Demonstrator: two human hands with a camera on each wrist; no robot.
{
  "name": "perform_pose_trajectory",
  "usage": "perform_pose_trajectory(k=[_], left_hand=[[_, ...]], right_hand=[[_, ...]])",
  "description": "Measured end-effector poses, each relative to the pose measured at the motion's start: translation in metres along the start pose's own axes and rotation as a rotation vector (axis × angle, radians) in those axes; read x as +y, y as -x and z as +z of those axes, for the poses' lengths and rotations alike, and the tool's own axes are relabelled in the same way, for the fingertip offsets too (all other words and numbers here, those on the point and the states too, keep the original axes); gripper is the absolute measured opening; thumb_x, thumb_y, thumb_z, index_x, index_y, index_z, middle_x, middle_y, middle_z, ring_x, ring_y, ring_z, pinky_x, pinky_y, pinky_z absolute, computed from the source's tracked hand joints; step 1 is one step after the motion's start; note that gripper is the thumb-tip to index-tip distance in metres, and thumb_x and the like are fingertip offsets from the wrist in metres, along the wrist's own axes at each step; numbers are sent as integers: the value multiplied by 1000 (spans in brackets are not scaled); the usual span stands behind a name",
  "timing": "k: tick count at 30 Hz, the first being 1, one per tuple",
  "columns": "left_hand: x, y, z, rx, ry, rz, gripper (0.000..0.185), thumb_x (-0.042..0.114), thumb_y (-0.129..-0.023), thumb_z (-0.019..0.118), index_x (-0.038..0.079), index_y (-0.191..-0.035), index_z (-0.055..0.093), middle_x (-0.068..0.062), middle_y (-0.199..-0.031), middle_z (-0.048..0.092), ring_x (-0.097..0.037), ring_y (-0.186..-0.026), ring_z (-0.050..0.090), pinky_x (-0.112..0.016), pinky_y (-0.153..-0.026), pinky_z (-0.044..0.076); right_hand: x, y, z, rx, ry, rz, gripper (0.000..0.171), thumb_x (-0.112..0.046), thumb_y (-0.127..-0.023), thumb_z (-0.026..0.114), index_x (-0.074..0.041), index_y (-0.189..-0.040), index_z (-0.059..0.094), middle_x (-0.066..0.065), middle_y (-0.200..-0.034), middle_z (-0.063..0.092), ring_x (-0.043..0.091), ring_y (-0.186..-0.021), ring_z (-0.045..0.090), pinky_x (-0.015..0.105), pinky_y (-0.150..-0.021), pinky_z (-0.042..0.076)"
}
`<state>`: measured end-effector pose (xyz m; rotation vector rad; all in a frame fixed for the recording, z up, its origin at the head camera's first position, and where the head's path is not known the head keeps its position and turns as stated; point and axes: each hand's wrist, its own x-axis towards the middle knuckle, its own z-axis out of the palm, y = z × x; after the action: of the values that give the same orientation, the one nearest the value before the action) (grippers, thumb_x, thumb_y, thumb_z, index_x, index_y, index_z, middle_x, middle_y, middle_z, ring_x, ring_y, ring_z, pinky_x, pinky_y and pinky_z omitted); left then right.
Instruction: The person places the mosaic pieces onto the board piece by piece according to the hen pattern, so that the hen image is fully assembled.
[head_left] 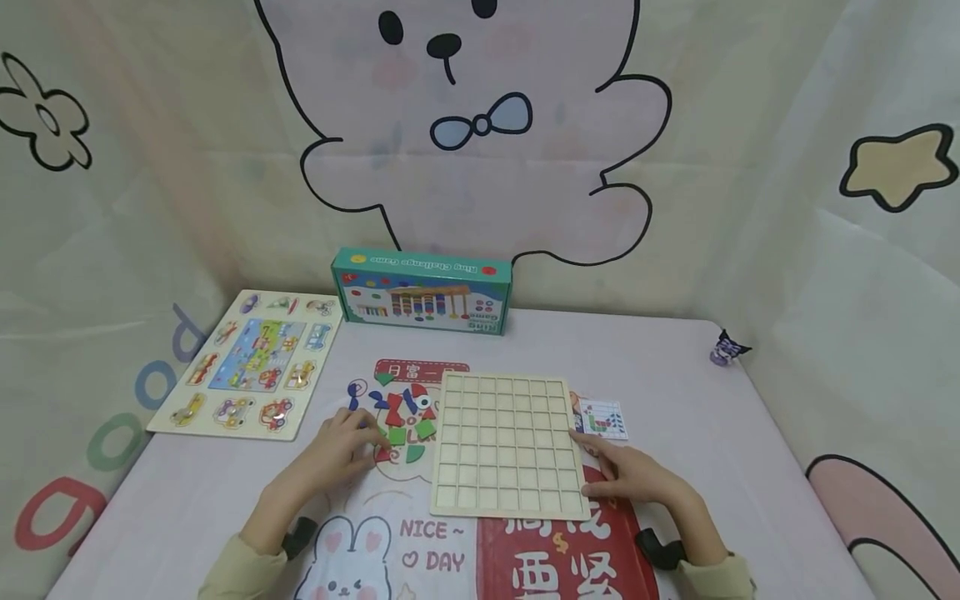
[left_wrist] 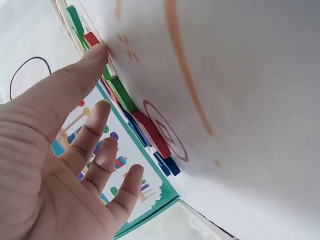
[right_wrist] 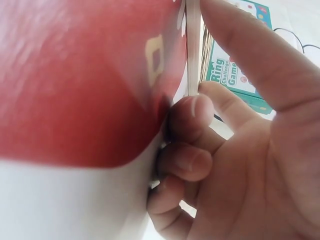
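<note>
A pale wooden grid board lies flat on the printed table cover, to the right of centre. At its right edge is my right hand; the thumb and forefinger touch the board, while the other fingers curl against the table in the right wrist view. To the board's left lie several flat red, green and blue shape pieces. Over their left side reaches my left hand, fingers loosely bent and spread. In the left wrist view its thumb comes close to a red piece; contact is unclear, and nothing is gripped.
A green Ring Challenge Game box stands at the back. A wooden picture puzzle lies at the left. A small pattern card sits right of the board, and a purple wrapped item is at the far right corner.
</note>
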<state>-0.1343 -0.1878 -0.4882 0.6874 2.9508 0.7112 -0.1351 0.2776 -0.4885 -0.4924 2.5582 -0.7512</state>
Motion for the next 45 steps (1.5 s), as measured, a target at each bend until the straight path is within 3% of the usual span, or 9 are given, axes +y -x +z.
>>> perform_pose_trajectory(k=[4,6,16,26,45], left_hand=[[0,-2,-1,-3,-19,-1,22,16,-74,76,28,-91,70,5,-105,52,-18,-100,41,-47,-90,36],[0,-4,-1,-9,-27,-7,20,17,-74,76,28,-90,70,5,-105,52,-18,-100,41,-47,-90,36],[6,-8,1,-19,-29,1,18,28,-71,79,26,-85,68,5,-102,53,-17,-96,40,-44,-87,35],[10,-18,3,72,-54,40,20,37,-69,79,26,-82,68,9,-98,52,-12,-92,40,-38,-80,34],[30,-50,14,135,-44,58,20,37,-71,78,23,-81,68,9,-90,52,-14,-91,42,-42,-81,36]], right_hand=[[1,-1,-2,-2,0,-3,80,-46,-76,70,-22,-143,34,2,-76,52,9,-64,44,23,-55,37],[1,-2,-2,-3,0,-4,80,-46,-76,70,-21,-143,34,-1,-67,44,8,-58,41,22,-53,36],[-3,-1,-3,2,5,-11,78,-45,-76,71,-22,-143,36,-2,-64,43,7,-55,38,22,-52,34],[-5,-2,0,-3,-8,-8,78,-44,-76,71,-21,-142,36,-2,-65,43,7,-55,37,22,-53,34],[-2,3,-1,9,-8,2,79,-45,-76,71,-22,-142,36,-1,-68,43,8,-59,40,24,-55,36]])
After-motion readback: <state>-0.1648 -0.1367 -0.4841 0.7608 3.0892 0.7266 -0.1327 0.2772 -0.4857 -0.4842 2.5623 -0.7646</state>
